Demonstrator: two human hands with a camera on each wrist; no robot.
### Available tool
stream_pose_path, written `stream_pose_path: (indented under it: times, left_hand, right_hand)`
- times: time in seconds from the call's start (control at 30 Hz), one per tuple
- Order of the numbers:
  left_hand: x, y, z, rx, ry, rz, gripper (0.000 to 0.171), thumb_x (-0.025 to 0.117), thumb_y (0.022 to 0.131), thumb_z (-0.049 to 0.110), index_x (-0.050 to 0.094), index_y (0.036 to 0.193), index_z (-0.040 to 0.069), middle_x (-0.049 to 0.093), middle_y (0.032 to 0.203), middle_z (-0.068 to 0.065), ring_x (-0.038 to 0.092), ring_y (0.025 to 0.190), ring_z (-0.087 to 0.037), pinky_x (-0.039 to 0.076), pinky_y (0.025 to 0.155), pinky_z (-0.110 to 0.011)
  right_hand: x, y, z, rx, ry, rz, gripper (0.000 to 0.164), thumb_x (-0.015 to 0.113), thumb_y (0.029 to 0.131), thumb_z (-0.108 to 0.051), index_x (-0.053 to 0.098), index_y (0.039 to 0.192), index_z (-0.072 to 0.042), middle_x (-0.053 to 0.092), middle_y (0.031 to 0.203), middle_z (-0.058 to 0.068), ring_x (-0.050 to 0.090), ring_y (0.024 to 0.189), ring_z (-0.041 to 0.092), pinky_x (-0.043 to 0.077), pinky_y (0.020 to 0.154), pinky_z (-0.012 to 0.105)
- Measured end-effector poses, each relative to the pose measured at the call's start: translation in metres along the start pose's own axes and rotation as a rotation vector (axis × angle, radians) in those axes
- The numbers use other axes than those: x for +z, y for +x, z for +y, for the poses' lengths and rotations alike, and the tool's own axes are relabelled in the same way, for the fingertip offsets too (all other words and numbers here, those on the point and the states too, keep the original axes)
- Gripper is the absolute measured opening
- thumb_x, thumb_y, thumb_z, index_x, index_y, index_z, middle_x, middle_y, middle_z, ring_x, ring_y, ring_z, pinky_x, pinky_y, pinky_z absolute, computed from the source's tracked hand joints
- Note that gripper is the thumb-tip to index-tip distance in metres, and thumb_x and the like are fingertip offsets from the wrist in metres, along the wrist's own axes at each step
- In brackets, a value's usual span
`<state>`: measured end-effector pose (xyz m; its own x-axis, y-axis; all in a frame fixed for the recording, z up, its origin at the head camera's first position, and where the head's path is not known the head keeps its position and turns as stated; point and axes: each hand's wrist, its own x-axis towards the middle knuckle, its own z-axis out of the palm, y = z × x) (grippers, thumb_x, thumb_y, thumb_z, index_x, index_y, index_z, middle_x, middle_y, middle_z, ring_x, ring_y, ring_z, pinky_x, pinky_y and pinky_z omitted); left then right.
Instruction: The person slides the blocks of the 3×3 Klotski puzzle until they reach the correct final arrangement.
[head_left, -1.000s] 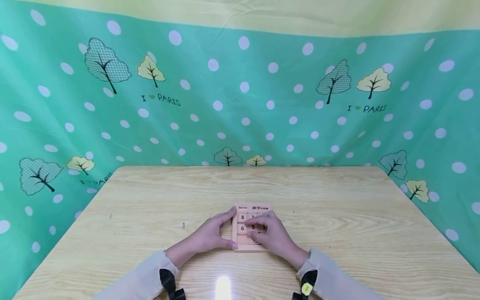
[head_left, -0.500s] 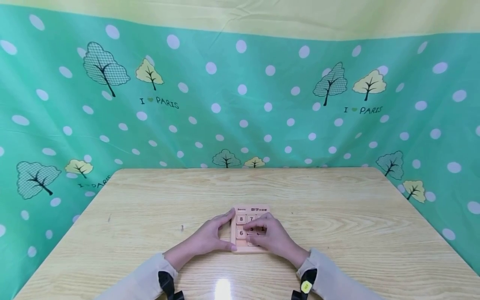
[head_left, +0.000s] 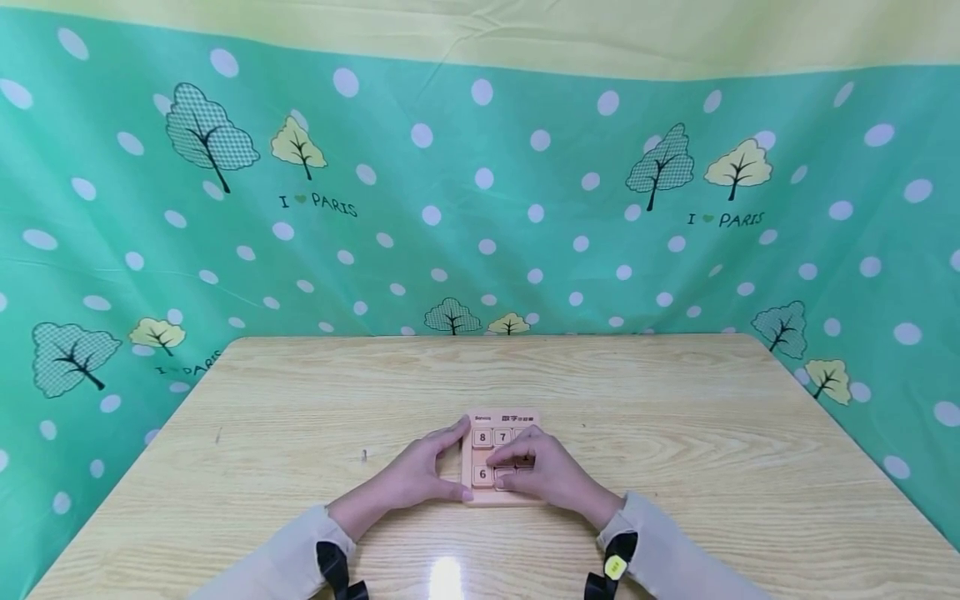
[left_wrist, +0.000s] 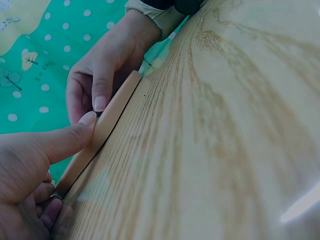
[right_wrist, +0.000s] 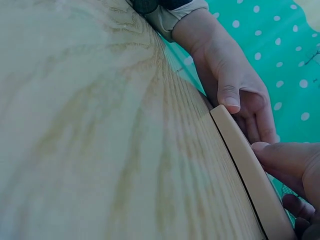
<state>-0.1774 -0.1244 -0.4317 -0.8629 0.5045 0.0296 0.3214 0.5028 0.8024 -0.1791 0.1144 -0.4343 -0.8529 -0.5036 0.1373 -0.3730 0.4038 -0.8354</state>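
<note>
A pink number slide puzzle (head_left: pixel 487 498) lies flat on the table. Its left edge is held by my left hand (head_left: pixel 420 475), thumb at the lower corner and a finger near the upper corner. Over the tiles rests my right hand (head_left: pixel 551 471), index finger and thumb touching down around the middle and bottom rows. Tiles 8 (head_left: pixel 482 437) and 7 (head_left: pixel 503 437) show in the top row, and tile 6 (head_left: pixel 482 475) sits bottom left. Above the 6 is a bare slot. My right hand covers most right-side tiles. Both wrist views see the puzzle frame (left_wrist: pixel 112 112) edge-on.
The wood-grain table (head_left: pixel 637 392) stretches around the puzzle. Behind and beside it hangs a green dotted cloth (head_left: pixel 487 208) printed with trees. A bright light reflection lies on the tabletop near the front.
Tile 6 has slid down from the middle row to the bottom left, so the bare slot is now above it. My right hand moved with it; my left hand stays on the edge.
</note>
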Motion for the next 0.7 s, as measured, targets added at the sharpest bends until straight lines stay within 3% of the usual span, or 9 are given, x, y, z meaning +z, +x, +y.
stream_pose_path:
  times: [0.37,0.57,0.7]
  left_hand:
    - [0.000,0.000,0.000,0.009,0.008,0.004,0.101,0.083,0.067,0.036,0.030,0.146,0.004,0.027,0.152,-0.010,0.025,0.140,-0.031,0.019,0.114,-0.048]
    - [0.000,0.000,0.001,0.006,0.002,0.000,0.102,0.083,0.067,0.036,0.029,0.146,0.004,0.027,0.152,-0.011,0.025,0.140,-0.032,0.019,0.114,-0.049]
    - [0.000,0.000,0.001,0.003,-0.008,-0.004,0.102,0.083,0.067,0.036,0.029,0.147,0.003,0.026,0.153,-0.011,0.024,0.140,-0.031,0.018,0.115,-0.048]
  right_hand:
    - [-0.008,-0.007,-0.034,-0.009,0.036,-0.023,0.018,0.074,0.077,-0.003,0.075,0.095,-0.004,0.056,0.088,0.008,0.045,0.082,0.020,0.043,0.069,0.023]
    - [-0.007,-0.005,-0.031,0.016,0.044,-0.038,0.019,0.074,0.078,-0.002,0.074,0.097,-0.003,0.057,0.088,0.010,0.046,0.084,0.025,0.043,0.071,0.025]
    - [-0.004,-0.002,-0.016,0.037,0.038,-0.029,0.020,0.076,0.077,-0.008,0.075,0.097,-0.011,0.056,0.089,0.006,0.046,0.084,0.020,0.043,0.072,0.023]
